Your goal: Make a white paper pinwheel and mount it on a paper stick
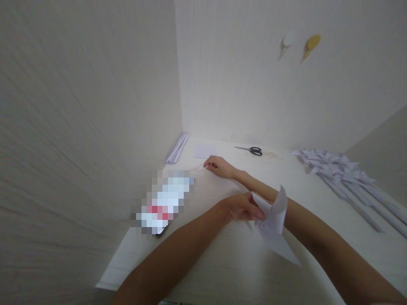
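A: Reading from the left, what lay about the white table [222, 271]?

B: Farthest left of my hands sat a phone [163, 201], its screen blurred out. Beyond it, in the corner, lay a bundle of folded paper strips [178, 148]. My left hand [243, 206] was closed on a folded paper pinwheel [273, 222], pinching it at its near edge, so the pinwheel lay just right of that hand and touching it. Its longest point ran down and to the right, toward me.

A: And the other hand?

B: My right hand [219, 166] crossed behind the left one and rested on the table farther from me, up and left of the pinwheel and well apart from it. The fingers were curled loosely downward; a thin pale loop lay at the fingertips, but I could not tell whether they gripped it.

A: Right of the pinwheel?

B: Scissors [252, 150] lay near the back wall, and a heap of finished pinwheels [330, 165] on paper sticks lay far right.
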A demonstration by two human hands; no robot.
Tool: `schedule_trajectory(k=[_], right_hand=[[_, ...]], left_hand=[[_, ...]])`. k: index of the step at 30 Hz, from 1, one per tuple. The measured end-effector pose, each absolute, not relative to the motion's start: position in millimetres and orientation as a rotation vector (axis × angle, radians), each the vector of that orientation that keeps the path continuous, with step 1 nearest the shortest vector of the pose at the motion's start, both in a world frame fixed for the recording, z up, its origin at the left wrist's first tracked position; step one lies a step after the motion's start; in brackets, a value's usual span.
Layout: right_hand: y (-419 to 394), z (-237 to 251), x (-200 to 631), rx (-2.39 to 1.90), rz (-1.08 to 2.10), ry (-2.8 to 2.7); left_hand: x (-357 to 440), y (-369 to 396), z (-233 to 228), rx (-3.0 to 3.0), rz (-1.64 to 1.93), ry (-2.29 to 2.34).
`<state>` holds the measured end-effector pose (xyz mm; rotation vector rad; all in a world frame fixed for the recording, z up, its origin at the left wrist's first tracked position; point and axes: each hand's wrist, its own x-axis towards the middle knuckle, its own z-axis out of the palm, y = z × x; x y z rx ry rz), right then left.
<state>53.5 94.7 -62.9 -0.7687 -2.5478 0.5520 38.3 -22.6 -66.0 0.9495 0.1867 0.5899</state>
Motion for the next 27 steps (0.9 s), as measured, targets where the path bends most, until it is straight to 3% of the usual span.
schedule_trajectory(k=[15,27], right_hand=[[85.7,-65.8,60.3,-0.825,0.492,-2.587],[74.0,-50.8,138.1,-0.925,0.723,-1.959]], left_hand=[[40.9,-21.6,-68.8,0.974,0.398,0.072],[43.5,-21.9,-65.0,0.706,0.7,0.248]])
